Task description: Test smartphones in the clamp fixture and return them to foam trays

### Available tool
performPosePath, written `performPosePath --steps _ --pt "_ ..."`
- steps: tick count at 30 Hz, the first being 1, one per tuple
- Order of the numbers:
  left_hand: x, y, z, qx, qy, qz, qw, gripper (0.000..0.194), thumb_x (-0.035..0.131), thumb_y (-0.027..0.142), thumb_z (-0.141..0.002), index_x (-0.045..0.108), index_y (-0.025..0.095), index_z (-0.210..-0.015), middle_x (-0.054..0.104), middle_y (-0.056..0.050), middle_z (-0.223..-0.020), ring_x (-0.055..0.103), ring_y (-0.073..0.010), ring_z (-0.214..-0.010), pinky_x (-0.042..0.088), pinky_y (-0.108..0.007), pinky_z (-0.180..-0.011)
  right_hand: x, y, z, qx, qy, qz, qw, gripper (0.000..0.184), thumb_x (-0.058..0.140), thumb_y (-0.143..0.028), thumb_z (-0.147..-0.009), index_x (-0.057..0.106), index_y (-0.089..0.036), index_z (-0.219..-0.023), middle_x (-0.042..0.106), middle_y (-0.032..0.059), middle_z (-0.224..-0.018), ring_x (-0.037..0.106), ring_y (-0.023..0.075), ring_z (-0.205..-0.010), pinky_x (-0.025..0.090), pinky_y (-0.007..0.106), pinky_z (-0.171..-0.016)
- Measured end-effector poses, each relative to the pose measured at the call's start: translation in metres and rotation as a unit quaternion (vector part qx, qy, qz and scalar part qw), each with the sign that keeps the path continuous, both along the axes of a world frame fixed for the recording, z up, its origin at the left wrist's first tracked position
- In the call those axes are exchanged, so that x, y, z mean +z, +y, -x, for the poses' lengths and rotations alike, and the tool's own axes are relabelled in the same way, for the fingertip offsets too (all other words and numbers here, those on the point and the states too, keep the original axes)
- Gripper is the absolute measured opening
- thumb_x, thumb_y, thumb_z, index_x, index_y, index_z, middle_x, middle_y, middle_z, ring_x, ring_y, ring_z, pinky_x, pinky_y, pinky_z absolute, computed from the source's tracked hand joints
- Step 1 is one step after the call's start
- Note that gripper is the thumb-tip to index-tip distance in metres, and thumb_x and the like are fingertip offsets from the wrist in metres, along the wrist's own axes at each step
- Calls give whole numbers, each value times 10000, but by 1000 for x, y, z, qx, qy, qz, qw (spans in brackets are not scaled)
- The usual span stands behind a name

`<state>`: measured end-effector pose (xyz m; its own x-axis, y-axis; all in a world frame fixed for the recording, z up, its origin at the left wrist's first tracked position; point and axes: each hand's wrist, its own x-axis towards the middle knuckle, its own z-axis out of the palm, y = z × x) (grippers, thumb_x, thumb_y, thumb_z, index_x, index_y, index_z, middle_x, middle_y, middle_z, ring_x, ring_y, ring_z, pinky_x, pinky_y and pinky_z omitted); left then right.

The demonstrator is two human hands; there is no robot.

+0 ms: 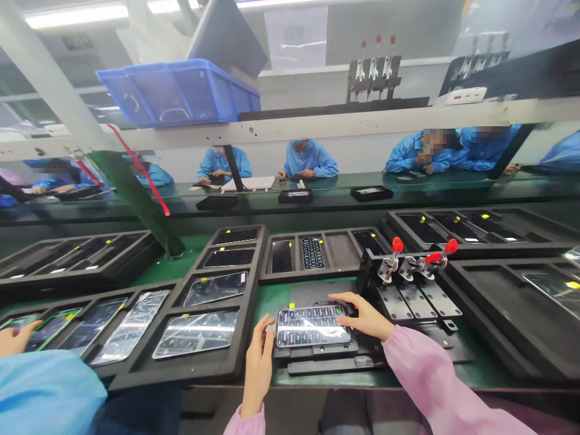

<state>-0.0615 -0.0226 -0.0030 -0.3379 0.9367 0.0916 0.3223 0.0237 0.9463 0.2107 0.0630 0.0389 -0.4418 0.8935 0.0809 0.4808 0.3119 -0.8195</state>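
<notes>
A phone-sized device with a lit key grid under clear film lies in a black fixture at the bench's near edge. My left hand rests against its left end, fingers curled on the edge. My right hand reaches over its right end, fingers bent down on the far right corner. Both sleeves are pink. Behind the fixture stand toggle clamps with red knobs.
Black foam trays hold film-covered phones: one left of the fixture, one behind, more at right. A co-worker's blue sleeve and hand sit at lower left. Workers in blue sit across the green conveyor. A blue bin sits overhead.
</notes>
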Motion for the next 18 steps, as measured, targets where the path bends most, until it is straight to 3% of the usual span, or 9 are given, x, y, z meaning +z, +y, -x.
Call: performPosePath --steps 4,7,10,12,15,18 --pt "-1 1 1 8 -3 -12 1000 461 418 476 -851 482 202 -1216 602 -85 -1166 552 -221 -1095 396 -390 -967 11 -5 20 -21 -3 -38 999 601 576 -419 -735 416 -250 -1289 455 71 -1299 431 201 -1191 326 425 -1021" --pt "-1 1 1 7 -7 -11 1000 464 420 479 -850 479 207 -1221 601 -83 -1169 560 -224 -1082 415 -389 -946 19 -9 49 73 -75 -69 992 901 686 -498 -597 275 -286 -1369 396 84 -1356 347 261 -1255 199 527 -1057" --pt "0 0 1 -1 -4 1 1000 447 409 465 -861 468 210 -1223 580 -81 -1197 544 -219 -1103 409 -379 -953 22 -8 80 172 -196 -97 960 1076 702 -527 -539 135 -257 -1413 423 141 -1322 398 326 -1200 139 639 -1001" --pt "1 -1 1 -2 0 3 1000 444 405 467 -863 466 213 -1222 565 -80 -1218 525 -219 -1129 389 -379 -975 23 -5 95 184 -242 -118 945 1074 705 -517 -526 171 -215 -1407 499 165 -1226 480 335 -1102 205 628 -968" --pt "1 -1 2 -4 1 9 1000 445 397 475 -863 458 225 -1225 542 -73 -1251 489 -221 -1175 356 -391 -1009 32 -2 103 188 -264 -150 934 1068 741 -479 -464 265 -185 -1373 588 143 -1051 559 306 -947 350 514 -890" --pt "-1 -2 4 -13 -4 23 1000 431 390 466 -869 436 248 -1239 512 -63 -1290 454 -220 -1213 318 -413 -1040 51 5 97 178 -216 -168 945 1091 771 -425 -416 285 -186 -1364 618 79 -933 587 250 -849 415 392 -810"
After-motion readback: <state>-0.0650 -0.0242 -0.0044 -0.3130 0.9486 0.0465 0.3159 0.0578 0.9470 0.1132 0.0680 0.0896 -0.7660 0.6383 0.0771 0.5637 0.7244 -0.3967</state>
